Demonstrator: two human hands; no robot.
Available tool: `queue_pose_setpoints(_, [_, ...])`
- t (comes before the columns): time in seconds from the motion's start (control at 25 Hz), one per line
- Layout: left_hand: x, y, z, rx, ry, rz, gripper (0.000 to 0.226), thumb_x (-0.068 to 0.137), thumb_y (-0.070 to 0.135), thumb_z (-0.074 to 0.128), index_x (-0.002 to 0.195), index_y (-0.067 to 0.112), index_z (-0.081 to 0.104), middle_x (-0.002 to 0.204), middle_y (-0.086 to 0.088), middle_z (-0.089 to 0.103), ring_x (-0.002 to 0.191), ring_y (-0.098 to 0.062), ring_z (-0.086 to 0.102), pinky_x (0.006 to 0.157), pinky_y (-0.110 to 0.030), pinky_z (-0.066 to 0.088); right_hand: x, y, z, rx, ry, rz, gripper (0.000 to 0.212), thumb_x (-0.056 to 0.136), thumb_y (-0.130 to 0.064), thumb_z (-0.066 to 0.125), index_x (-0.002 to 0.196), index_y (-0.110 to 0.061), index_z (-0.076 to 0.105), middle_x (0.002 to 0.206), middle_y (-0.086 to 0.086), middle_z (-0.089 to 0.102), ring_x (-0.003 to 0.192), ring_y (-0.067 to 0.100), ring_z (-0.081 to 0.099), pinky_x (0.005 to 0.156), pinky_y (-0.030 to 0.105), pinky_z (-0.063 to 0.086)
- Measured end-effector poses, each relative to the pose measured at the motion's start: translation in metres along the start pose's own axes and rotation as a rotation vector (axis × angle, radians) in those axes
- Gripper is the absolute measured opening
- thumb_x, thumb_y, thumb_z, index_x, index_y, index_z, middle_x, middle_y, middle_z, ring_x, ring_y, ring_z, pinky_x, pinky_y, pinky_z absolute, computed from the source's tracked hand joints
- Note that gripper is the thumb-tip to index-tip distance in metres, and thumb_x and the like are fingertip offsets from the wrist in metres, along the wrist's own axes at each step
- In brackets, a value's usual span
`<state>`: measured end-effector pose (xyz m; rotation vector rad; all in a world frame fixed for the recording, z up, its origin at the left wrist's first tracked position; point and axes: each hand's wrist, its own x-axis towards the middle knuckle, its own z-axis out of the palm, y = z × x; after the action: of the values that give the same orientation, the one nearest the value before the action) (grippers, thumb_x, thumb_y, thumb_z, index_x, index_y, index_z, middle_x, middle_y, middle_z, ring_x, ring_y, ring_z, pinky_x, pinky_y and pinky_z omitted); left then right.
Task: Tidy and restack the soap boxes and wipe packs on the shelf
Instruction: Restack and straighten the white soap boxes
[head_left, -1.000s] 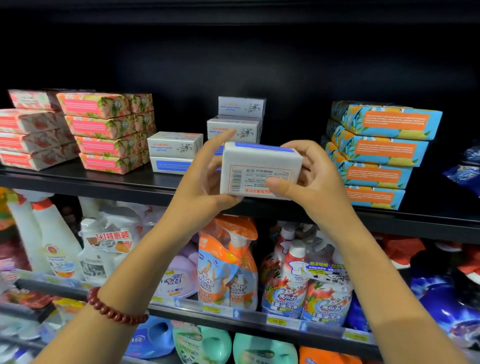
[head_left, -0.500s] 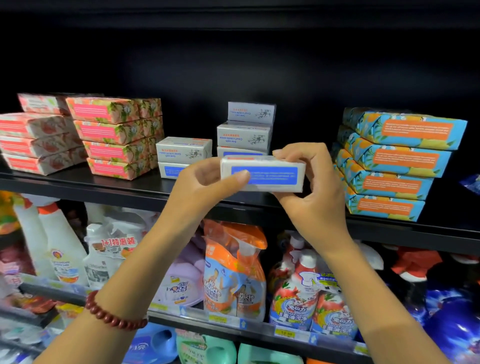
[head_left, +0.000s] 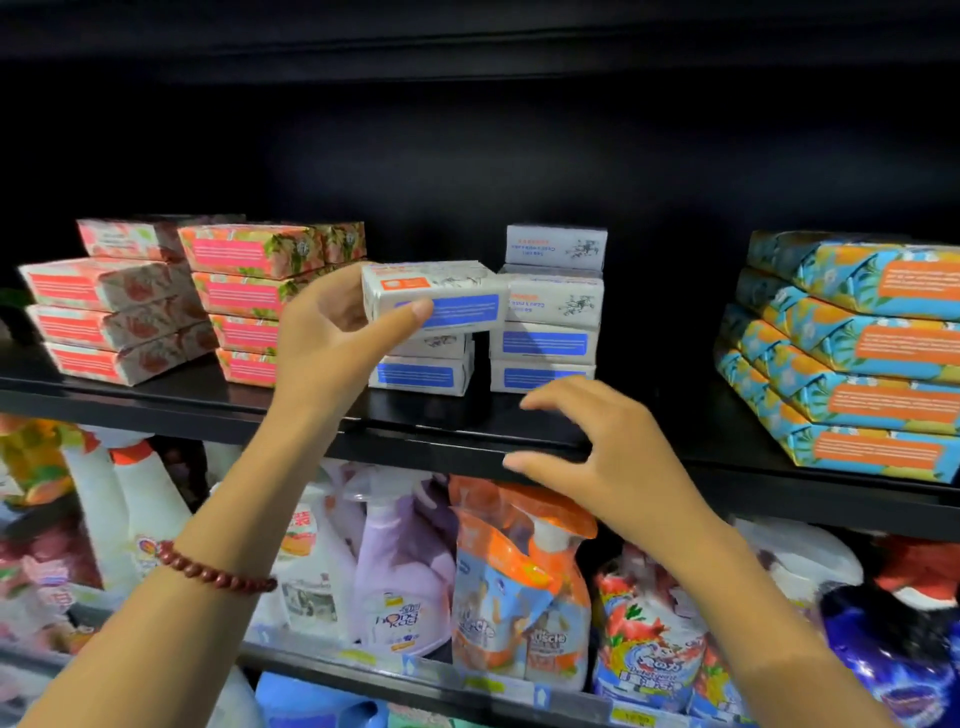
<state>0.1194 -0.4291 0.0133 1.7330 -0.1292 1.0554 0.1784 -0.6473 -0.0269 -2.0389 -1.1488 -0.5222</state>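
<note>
Left hand (head_left: 322, 338) pinches a white soap box (head_left: 457, 283), thumb on its near face, directly over the short white stack (head_left: 423, 374) mid-shelf. I can't tell if they touch. Right hand (head_left: 602, 457) empty, fingers spread, at the near shelf edge (head_left: 415, 447).

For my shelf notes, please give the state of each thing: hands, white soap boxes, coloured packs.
left hand: holds the white soap box, thumb on front.
right hand: open, empty, near the shelf edge.
white soap box: lifted, level, over short white stack.
short white stack: two boxes high.
tall white stack: four high, top box set back.
pink packs: stacked, lying flat.
blue-orange packs: stacked, staggered.
</note>
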Motion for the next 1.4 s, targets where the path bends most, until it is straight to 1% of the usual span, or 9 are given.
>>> queue_pose_setpoints(0.08, [0.01,-0.013,0.0,0.068,0.025,0.005,0.03,0.079,0.028,0.075,0.104,0.013,0.069,0.1,0.002,0.073,0.094,-0.012,0.069,0.073,-0.023,0.056,0.001,-0.001,0.011,-0.149,-0.109,0.002,0.042,0.075,-0.041,0.073,0.111,-0.02,0.063,0.111,-0.008,0.061,0.106,0.01,0.052,0.088,0.023,0.04])
queue_pose_setpoints(0.2, [0.02,-0.029,0.003,0.103,0.074,-0.002,0.032,0.079,0.027,0.075,0.104,0.009,0.068,0.1,0.0,0.072,0.094,-0.011,0.068,0.073,-0.023,0.056,-0.001,-0.001,0.019,-0.296,-0.088,-0.015,0.039,0.078,-0.041,0.069,0.113,-0.025,0.063,0.114,-0.012,0.06,0.11,0.009,0.049,0.085,0.023,0.04])
queue_pose_setpoints(0.32, [0.027,-0.036,0.002,0.18,0.082,0.049,0.034,0.081,0.034,0.072,0.106,0.011,0.066,0.101,0.004,0.07,0.093,-0.004,0.066,0.066,-0.014,0.052,-0.004,0.0,0.021,-0.279,-0.054,-0.004,0.037,0.077,-0.04,0.07,0.111,-0.026,0.064,0.111,-0.014,0.062,0.107,0.008,0.052,0.081,0.024,0.044])
queue_pose_setpoints(0.44, [0.032,-0.039,0.0,0.22,0.039,0.064,0.033,0.083,0.038,0.068,0.106,0.015,0.065,0.1,0.01,0.069,0.092,0.004,0.063,0.065,-0.008,0.048,-0.005,0.0,0.021,-0.271,-0.029,0.006,0.034,0.074,-0.037,0.075,0.106,-0.025,0.067,0.106,-0.012,0.064,0.102,0.01,0.056,0.078,0.027,0.047])
queue_pose_setpoints(0.68, [0.039,-0.05,-0.005,0.132,-0.068,-0.033,0.027,0.088,0.034,0.062,0.108,0.015,0.066,0.104,0.005,0.07,0.098,-0.009,0.065,0.072,-0.017,0.053,-0.007,-0.002,0.024,-0.324,0.035,-0.046,0.033,0.068,-0.031,0.082,0.097,-0.02,0.07,0.096,-0.008,0.068,0.09,0.016,0.064,0.066,0.032,0.054])
queue_pose_setpoints(0.96, [0.028,-0.049,-0.007,0.078,-0.022,0.018,0.031,0.086,0.037,0.064,0.106,0.014,0.066,0.101,0.007,0.071,0.095,-0.005,0.066,0.066,-0.015,0.052,-0.007,-0.001,0.026,-0.36,0.054,-0.069,0.03,0.07,-0.034,0.078,0.095,-0.019,0.07,0.093,-0.007,0.068,0.087,0.015,0.065,0.064,0.028,0.052])
queue_pose_setpoints(1.12, [0.027,-0.048,-0.006,0.054,-0.062,-0.019,0.033,0.088,0.038,0.059,0.109,0.014,0.066,0.102,0.008,0.071,0.096,-0.004,0.066,0.069,-0.016,0.053,-0.007,-0.003,0.026,-0.385,0.061,-0.071,0.031,0.071,-0.04,0.067,0.095,-0.021,0.07,0.093,-0.009,0.068,0.087,0.013,0.065,0.064,0.026,0.051])
queue_pose_setpoints(1.28, [0.028,-0.049,-0.004,0.116,-0.029,-0.021,0.032,0.09,0.036,0.057,0.114,0.017,0.065,0.103,0.013,0.069,0.092,0.001,0.066,0.069,-0.012,0.052,-0.007,-0.002,0.026,-0.392,0.055,-0.079,0.032,0.073,-0.041,0.065,0.097,-0.021,0.07,0.095,-0.009,0.068,0.089,0.013,0.065,0.065,0.026,0.053])
queue_pose_setpoints(1.4, [0.021,-0.052,-0.003,0.173,-0.008,0.045,0.034,0.085,0.034,0.066,0.116,0.02,0.063,0.104,0.015,0.068,0.096,0.0,0.065,0.074,-0.012,0.052,-0.007,-0.001,0.027,-0.408,0.059,-0.087,0.032,0.073,-0.041,0.064,0.098,-0.021,0.071,0.096,-0.009,0.069,0.09,0.012,0.065,0.065,0.025,0.052])
